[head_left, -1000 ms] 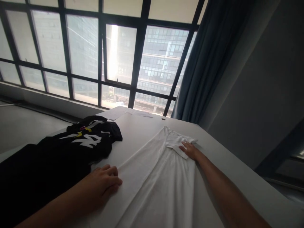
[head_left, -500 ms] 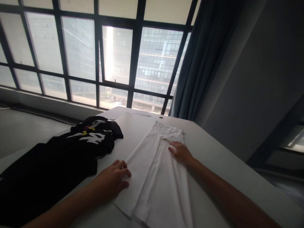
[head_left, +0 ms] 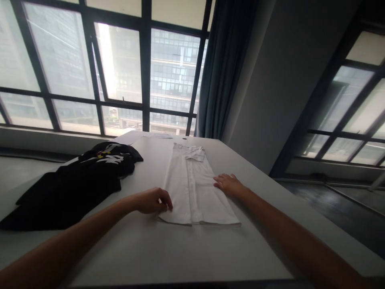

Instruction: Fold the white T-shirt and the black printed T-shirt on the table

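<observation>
A white garment (head_left: 177, 188), which looks like a shirt, lies folded lengthwise into a long panel on the table, its hem toward me. Near its lower left corner is my left hand (head_left: 155, 200), fingers loosely bent and apart, with the tips resting on the cloth. My right hand (head_left: 229, 184) lies at the garment's right edge, fingers spread and palm down, the fingertips touching the fabric. The far end of the garment shows small creases and a turned-over piece of cloth.
A black garment (head_left: 81, 180) with white and yellow print lies to the left on the white table (head_left: 168, 257). White sheets (head_left: 150, 135) lie at the far end, beside a round dark hole (head_left: 184, 138). Beyond stand windows, a dark curtain (head_left: 215, 76) and a grey pillar (head_left: 255, 88).
The white garment now lies flatter, with its whole hem in view. My right hand has shifted from on top of the cloth to its right edge. The view has swung right.
</observation>
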### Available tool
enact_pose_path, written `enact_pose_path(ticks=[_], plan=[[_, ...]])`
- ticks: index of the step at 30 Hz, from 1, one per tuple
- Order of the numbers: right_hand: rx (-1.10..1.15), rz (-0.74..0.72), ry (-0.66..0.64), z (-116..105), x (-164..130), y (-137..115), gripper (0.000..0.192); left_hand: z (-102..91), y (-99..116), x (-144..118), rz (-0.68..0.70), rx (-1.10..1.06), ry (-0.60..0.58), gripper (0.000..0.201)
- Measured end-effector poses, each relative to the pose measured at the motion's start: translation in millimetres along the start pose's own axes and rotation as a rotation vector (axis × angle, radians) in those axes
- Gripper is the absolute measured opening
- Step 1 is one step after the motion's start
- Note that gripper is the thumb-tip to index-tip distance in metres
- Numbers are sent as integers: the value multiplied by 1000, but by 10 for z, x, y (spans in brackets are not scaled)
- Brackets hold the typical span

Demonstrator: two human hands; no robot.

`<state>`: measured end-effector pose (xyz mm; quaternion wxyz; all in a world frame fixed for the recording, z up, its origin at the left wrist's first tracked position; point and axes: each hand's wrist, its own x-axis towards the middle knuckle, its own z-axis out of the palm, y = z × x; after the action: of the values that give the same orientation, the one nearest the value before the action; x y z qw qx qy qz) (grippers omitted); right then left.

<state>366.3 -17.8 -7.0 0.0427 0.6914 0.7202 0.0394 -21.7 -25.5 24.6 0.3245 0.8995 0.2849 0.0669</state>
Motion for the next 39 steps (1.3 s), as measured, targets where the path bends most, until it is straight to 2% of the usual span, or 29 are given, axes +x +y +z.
enact_pose_path(ticks=[1,3,7,11,14,17,19,21,25,27,28,31,33,35,36,39], plan=[[1,21,15,8,-57,91,48,-31,47,19,21,14,-38,29],[59,37,50,37,-166,242,45,-119,80,63,34,110,-38,34],[262,-80,35,35,-344,382,54,-258,-36,119,14,310,-3,36],[428,-241,-132,-110,-511,309,69,-180,-176,80,41,262,51,26],[518,-327,-197,-221,-605,201,53,-82,-189,34,79,209,70,19],[605,-389,-110,-291,-652,137,29,-58,-110,18,105,151,76,22],[686,-419,-82,-335,-682,133,33,-87,-20,2,89,124,81,22],[760,-444,-130,-390,-727,151,38,-137,80,-41,72,96,64,23],[886,-467,-347,-503,-827,201,43,-229,220,-157,102,-14,-72,25],[1008,-447,-368,-519,-827,208,44,-243,223,-153,121,-156,-45,32],[1080,-422,-312,-510,-804,202,44,-238,203,-123,122,-246,35,37],[1242,-208,9,-415,-666,144,47,-171,64,50,66,-486,440,56],[1246,19,121,-315,-564,89,49,-96,-86,177,-58,-546,620,72],[1193,174,101,-217,-496,41,52,-23,-259,266,-200,-518,649,87],[1162,200,73,-178,-478,22,54,7,-342,294,-246,-479,629,92],[1108,160,21,-114,-468,-14,56,59,-513,328,-249,-321,544,92]])
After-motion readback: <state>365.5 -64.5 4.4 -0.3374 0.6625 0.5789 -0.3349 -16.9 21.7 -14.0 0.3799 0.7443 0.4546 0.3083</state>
